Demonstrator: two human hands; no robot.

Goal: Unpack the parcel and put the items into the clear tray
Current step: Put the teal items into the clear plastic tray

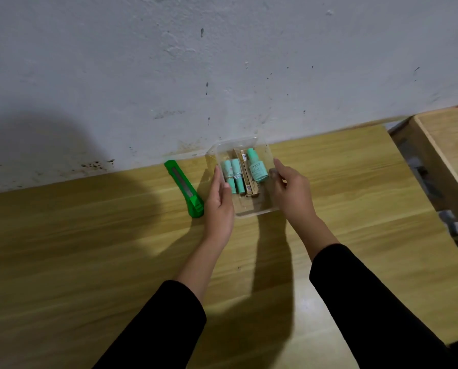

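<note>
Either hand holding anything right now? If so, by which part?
Both hold the clear tray: left hand against its left wall, right hand on its right wall. The green cutter lies untouched.

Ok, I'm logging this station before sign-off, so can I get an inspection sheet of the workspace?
Surface: wooden table, shadowed at left.
Job's things: clear tray holding two small teal tubes, a gold box and a teal bottle; no parcel seen.
Clutter: green utility knife left of the tray.
Hands: left hand and right hand on the tray's sides.
Cables: nothing seen.
Surroundings: stained wall; second wooden unit at right.
</note>
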